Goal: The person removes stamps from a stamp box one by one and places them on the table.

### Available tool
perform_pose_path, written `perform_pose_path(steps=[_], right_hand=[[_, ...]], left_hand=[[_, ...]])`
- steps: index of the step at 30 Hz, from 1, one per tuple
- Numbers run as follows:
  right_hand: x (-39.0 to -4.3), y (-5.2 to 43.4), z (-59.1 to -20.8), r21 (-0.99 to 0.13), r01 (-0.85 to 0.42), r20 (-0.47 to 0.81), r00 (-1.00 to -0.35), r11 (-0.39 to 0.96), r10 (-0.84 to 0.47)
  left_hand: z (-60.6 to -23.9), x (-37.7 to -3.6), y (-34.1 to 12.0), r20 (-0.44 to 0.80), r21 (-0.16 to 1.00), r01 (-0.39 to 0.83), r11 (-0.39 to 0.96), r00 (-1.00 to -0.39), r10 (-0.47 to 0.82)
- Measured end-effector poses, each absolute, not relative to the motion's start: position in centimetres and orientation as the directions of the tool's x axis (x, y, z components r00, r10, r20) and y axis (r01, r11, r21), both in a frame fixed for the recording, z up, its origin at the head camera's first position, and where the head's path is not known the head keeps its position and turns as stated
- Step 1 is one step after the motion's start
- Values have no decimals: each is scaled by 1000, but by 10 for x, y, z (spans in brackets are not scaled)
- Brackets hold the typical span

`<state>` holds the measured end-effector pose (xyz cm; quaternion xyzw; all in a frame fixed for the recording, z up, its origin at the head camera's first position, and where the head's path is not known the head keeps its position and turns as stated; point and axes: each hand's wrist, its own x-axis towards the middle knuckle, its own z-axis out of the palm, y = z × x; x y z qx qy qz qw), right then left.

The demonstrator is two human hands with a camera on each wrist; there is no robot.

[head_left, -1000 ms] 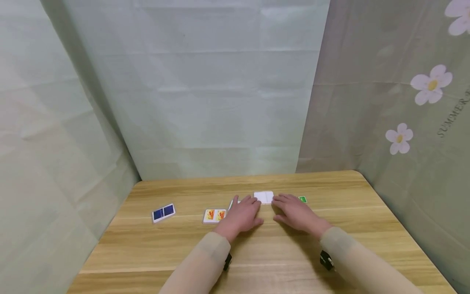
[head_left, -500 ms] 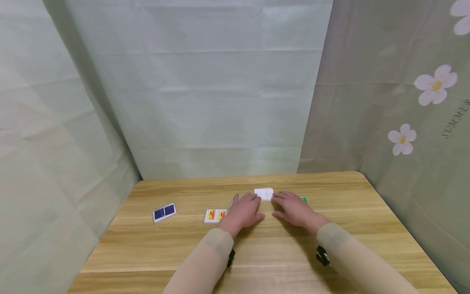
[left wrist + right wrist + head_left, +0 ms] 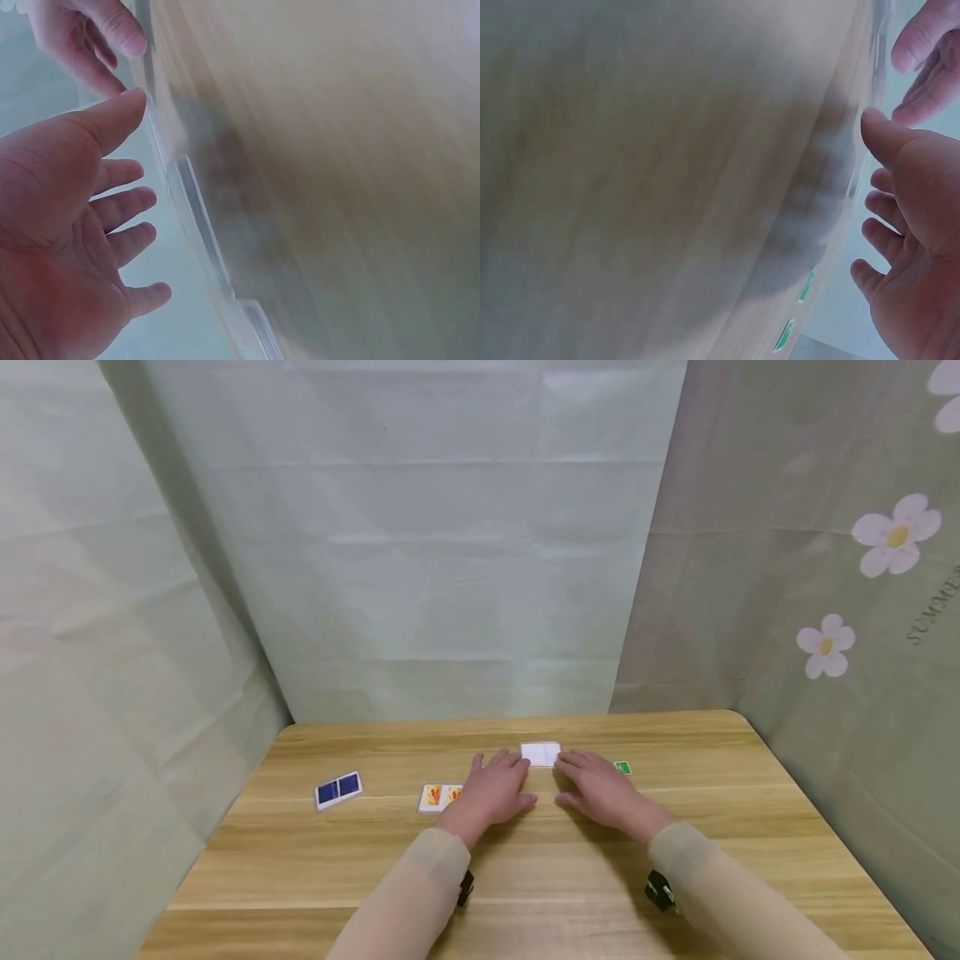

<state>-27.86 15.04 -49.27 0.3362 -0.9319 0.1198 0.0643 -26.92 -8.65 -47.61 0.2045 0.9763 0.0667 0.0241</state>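
A white card [image 3: 541, 754] lies face-up near the back middle of the table. My left hand [image 3: 491, 789] is at its left edge, fingers spread and slightly bent, palm down. At its right edge are the fingertips of my right hand [image 3: 603, 792], similarly relaxed; whether either hand presses the card is unclear. Under the left wrist side, a card with two orange-red pictures [image 3: 433, 796] is partly covered by that hand. Just beyond the right hand shows part of a green card [image 3: 623, 767]; the right wrist view gives its two green panels [image 3: 807, 285].
A card with two dark blue panels [image 3: 338, 790] lies tilted at the left of the wooden table [image 3: 555, 902]. Hanging fabric [image 3: 450, 568] encloses the back and sides. Black straps sit below both sleeves.
The white card has slid slightly away toward the table's back edge, both hands moving with it. A white card edge seen beside the left hand is now hidden by it.
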Motion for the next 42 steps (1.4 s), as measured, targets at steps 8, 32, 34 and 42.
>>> perform_pose_path(steps=[8,32,34,42], right_hand=[[-265,140,-492,-207,-678,222,-735,705,-641],[-253,103,-490,-220,-726,166,-686,652,-708],[-252,100,-489,-216,-731,166,-681,647,-714],[-252,94,-489,-193,-731,152,-681,654,-716]], left_hand=[[-473,-262,-107,-4,178,378,909,-923,385],[-474,-256,-146,15,242,336,910,-939,343],[-474,-255,-146,9,247,330,911,-941,338],[-473,-256,-146,1,246,323,914,-943,333]])
